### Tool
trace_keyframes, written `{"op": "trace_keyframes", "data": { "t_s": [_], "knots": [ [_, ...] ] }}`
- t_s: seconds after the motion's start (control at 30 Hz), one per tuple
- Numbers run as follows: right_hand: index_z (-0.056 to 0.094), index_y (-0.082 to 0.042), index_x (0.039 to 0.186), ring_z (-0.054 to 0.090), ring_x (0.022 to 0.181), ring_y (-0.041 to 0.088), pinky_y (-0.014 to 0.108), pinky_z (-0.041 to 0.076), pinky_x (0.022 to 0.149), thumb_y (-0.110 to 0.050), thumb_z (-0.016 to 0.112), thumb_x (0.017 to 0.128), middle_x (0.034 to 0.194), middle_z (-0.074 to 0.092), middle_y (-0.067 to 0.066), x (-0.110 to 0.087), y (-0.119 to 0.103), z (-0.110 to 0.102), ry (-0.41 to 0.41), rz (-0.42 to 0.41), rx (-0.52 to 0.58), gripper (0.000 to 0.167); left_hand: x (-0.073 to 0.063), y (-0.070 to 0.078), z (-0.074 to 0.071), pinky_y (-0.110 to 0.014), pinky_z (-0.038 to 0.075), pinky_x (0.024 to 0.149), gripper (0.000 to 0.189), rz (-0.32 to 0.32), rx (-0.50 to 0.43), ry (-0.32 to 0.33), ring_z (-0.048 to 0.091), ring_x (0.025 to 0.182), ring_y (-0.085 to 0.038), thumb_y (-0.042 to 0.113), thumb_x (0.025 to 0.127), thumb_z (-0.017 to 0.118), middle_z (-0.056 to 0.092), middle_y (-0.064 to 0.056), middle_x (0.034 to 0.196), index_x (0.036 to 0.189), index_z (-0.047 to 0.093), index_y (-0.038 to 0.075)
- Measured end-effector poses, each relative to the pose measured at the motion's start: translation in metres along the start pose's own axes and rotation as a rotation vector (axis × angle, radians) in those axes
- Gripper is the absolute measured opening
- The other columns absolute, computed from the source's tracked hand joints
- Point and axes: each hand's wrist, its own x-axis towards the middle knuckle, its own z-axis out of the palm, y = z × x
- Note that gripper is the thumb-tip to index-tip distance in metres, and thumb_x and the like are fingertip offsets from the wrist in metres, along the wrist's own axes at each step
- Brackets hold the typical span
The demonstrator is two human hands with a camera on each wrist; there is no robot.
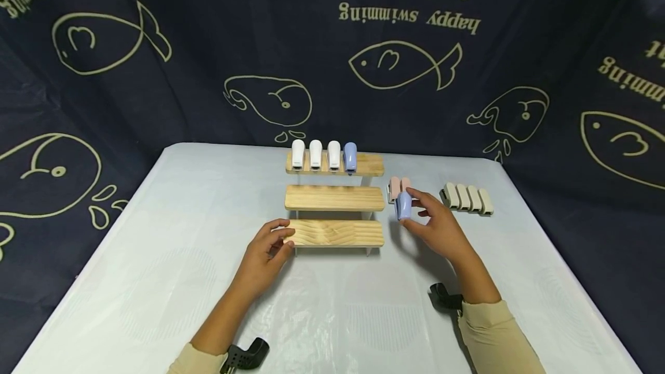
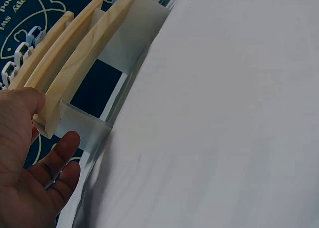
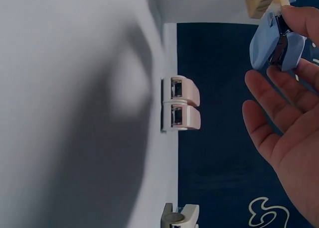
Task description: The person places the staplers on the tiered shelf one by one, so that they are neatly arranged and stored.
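My right hand pinches a blue mini stapler between thumb and fingertips, raised above the table at the right of a three-tier wooden display stand. In the right wrist view, the blue stapler hangs at the fingertips, its dark metal middle showing. My left hand grips the left end of the stand's lowest board; in the left wrist view, its thumb lies against the end of that board. On the top tier, several white staplers stand in a row, with another blue stapler at their right.
Two pink staplers stand side by side on the table just behind my right hand. Farther right, several cream staplers sit in a row. A dark curtain with fish drawings hangs behind the white table.
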Motion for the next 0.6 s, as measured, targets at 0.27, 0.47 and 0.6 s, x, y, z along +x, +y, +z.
{"op": "trace_keyframes", "data": {
  "t_s": [0.27, 0.47, 0.6],
  "knots": [
    [0.050, -0.004, 0.144, 0.058, 0.114, 0.029, 0.049, 0.048, 0.085, -0.004, 0.079, 0.083, 0.132, 0.058, 0.015, 0.001, -0.009, -0.005, 0.012, 0.000, 0.006, 0.068, 0.001, 0.000, 0.001, -0.027, 0.055, 0.075, 0.024, 0.003, 0.003, -0.002, 0.063, 0.089, -0.014, 0.009, 0.096, 0.067, 0.054, -0.007, 0.137, 0.119, 0.069, 0.004],
    [0.049, -0.008, 0.145, 0.058, 0.115, 0.027, 0.047, 0.049, 0.086, -0.007, 0.079, 0.084, 0.133, 0.057, 0.012, 0.006, -0.016, -0.009, 0.014, -0.005, -0.015, 0.068, 0.000, 0.000, 0.001, -0.027, 0.055, 0.074, 0.023, 0.007, 0.004, 0.009, 0.063, 0.088, -0.014, 0.008, 0.095, 0.068, 0.055, -0.009, 0.136, 0.118, 0.069, 0.003],
    [0.049, -0.009, 0.145, 0.058, 0.114, 0.027, 0.047, 0.049, 0.087, -0.008, 0.080, 0.084, 0.133, 0.057, 0.012, 0.013, -0.022, -0.012, 0.015, -0.026, -0.031, 0.069, 0.000, -0.001, 0.001, -0.027, 0.056, 0.074, 0.023, 0.001, -0.004, 0.012, 0.064, 0.087, -0.014, 0.009, 0.095, 0.068, 0.055, -0.008, 0.136, 0.118, 0.070, 0.004]
  ]
}}
